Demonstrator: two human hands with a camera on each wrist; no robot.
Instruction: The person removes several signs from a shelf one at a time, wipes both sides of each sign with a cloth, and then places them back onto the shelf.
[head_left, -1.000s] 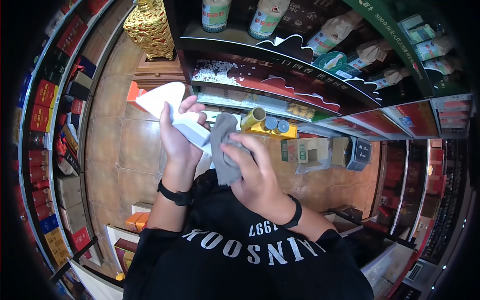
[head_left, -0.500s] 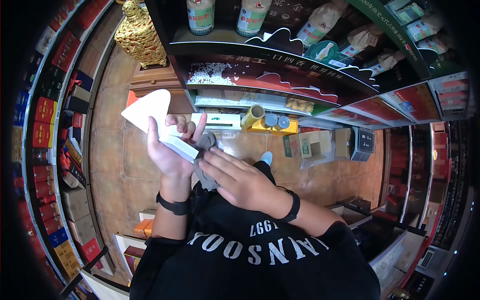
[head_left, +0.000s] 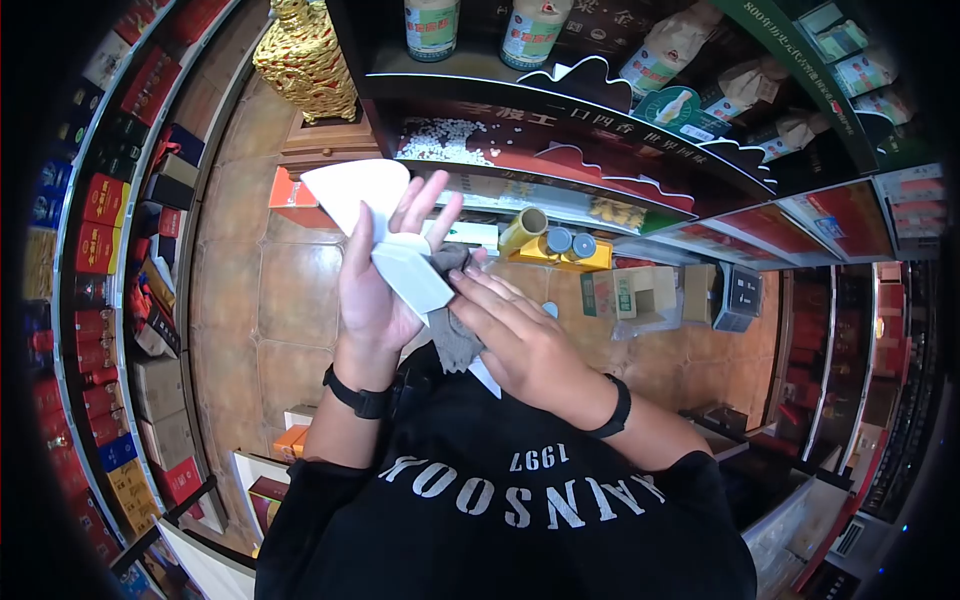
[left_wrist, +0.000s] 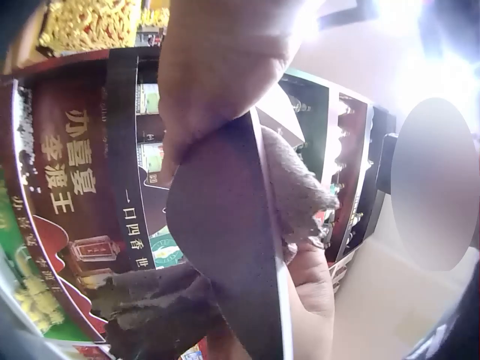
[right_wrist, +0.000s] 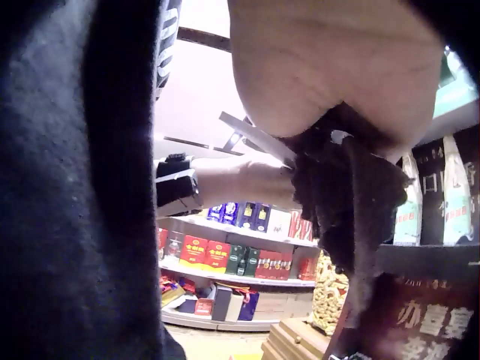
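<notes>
A white piece (head_left: pixel 357 190) with a flat, rounded panel and a boxy ledge sits across my left hand (head_left: pixel 372 300) in the head view. My left thumb lies along its near side, while the fingers reach up behind it, spread and fairly straight. My right hand (head_left: pixel 535 345) holds a crumpled grey cloth (head_left: pixel 455 342) against the ledge's right end, its fingers laid over the cloth. From the left wrist, the panel (left_wrist: pixel 225 217) appears dark and edge-on, with the cloth (left_wrist: pixel 292 184) bunched behind it. The cloth (right_wrist: pixel 337 195) hangs below my right palm in the right wrist view.
Ahead stands a display shelf (head_left: pixel 560 185) with paper-wrapped bottles (head_left: pixel 535 35) and small white pebbles. A golden vase (head_left: pixel 305 65) stands at its left. Open cartons (head_left: pixel 645 295) lie on the tiled floor (head_left: pixel 300 370). Boxed goods line shelves (head_left: pixel 120 330) on the left.
The white piece and both hands shifted left, then back right. My left fingers have straightened and spread. The cloth moved along the ledge under my right fingers, which now lie flatter.
</notes>
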